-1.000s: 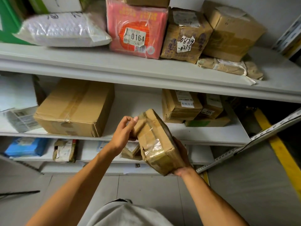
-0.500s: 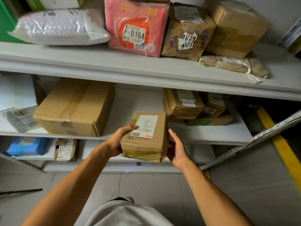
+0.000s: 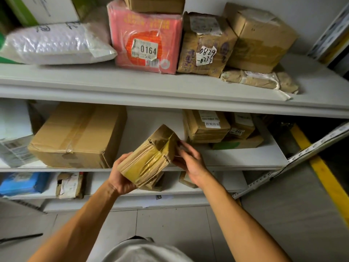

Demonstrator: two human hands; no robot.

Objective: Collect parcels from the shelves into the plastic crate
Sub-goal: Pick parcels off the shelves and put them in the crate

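We hold a small taped parcel [image 3: 151,156] in front of the middle shelf [image 3: 245,157], tilted, its far corner raised toward the upper shelf [image 3: 170,95]. Our left hand [image 3: 120,176] cups its lower near end, fingers curled under it. Our right hand [image 3: 190,161] touches its right side with fingers only loosely bent; we cannot tell whether they actually grip. The face turned to us is brown paper and glossy tape, with no label showing.

On the upper shelf a pink pack [image 3: 145,38] carries a sticker reading "0164". Just beside it a brown parcel [image 3: 204,46] bears a white slip handwritten "0829", with a second line we cannot read surely. A white padded bag [image 3: 54,44] lies to the left with dark pen marks too blurred to read. To the right sit a tilted box [image 3: 260,38] and a flat brown packet [image 3: 258,80].

On the middle shelf a big carton [image 3: 79,137] stands left, its front corner at the shelf edge. Stacked boxes [image 3: 207,125] sit right with printed labels, too small to read. Between them is bare shelf, directly behind our parcel. Below, a blue packet [image 3: 22,183] lies on the lowest shelf. No crate is in view.
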